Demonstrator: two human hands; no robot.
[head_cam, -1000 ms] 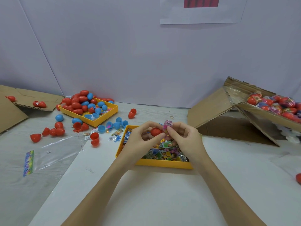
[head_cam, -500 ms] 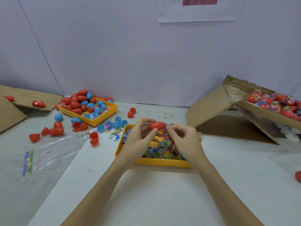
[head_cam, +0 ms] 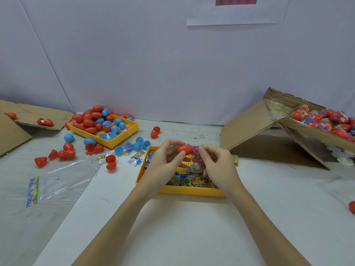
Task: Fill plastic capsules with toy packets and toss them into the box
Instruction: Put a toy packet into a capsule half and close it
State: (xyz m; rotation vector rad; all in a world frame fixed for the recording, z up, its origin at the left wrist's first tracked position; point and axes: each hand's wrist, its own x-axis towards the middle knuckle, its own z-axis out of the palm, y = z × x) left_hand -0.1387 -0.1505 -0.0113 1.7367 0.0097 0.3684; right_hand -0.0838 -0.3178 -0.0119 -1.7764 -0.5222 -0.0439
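Several flat brown cardboard sheets (head_cam: 28, 114) lie at the far left, with a few red capsule halves on them. Nearer the camera, a clear plastic bag with a striped colour header (head_cam: 57, 181) lies flat on the pale grey wood-grain table (head_cam: 17, 217); its print is too small to read. Loose red and blue plastic capsule halves (head_cam: 65, 150) are scattered beside a yellow plastic tray heaped with red and blue capsules (head_cam: 104, 124).

At centre, a second yellow plastic tray holding small printed toy packets (head_cam: 182, 190) sits on a white sheet (head_cam: 182, 227) (the packet lettering is blurred). Both forearms reach forward over it, hands raised above the tray. The left hand (head_cam: 163, 162) grips a red egg-shaped plastic capsule (head_cam: 184, 149) between thumb and curled fingers. The right hand (head_cam: 217, 164) pinches a pink toy packet (head_cam: 195, 149) at its fingertips, pressed against the capsule's right end; whether any of it is inside cannot be told.

To the right, a tilted brown cardboard box with open flaps (head_cam: 259, 123) holds wrapped red capsules (head_cam: 324, 120). One red capsule (head_cam: 352, 207) lies at the right edge. Behind, a plain pale wall (head_cam: 153, 54) carries a white paper with a dark red block (head_cam: 236, 10), its content unreadable.
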